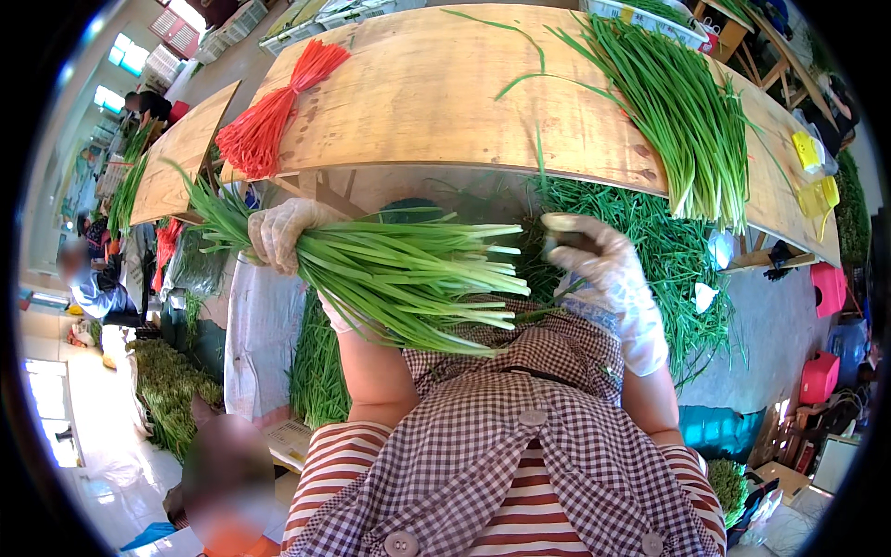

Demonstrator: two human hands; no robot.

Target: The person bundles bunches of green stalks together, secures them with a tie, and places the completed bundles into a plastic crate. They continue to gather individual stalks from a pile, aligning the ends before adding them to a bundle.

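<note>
My left hand (288, 234), in a thin whitish glove, is closed round the leafy part of a bunch of garlic chives (408, 269). The pale cut stems point right, across my front, and the green tips stick out left of my fist. Just right of the stem ends is my gloved right hand (599, 265). Its fingers are curved and apart from the thumb, with no chives seen between them. Beyond, on the wooden table (418, 102), lies a larger pile of chives (682, 121) at the right and a bundle of red plastic ties (283, 107) at the left.
Loose green leaves (650, 251) are heaped below the table's near edge. A yellow plastic container (817, 200) is at the table's right end. Pink stools (819, 376) stand at the right. Another person (227, 483) is close by at the lower left; others are farther left.
</note>
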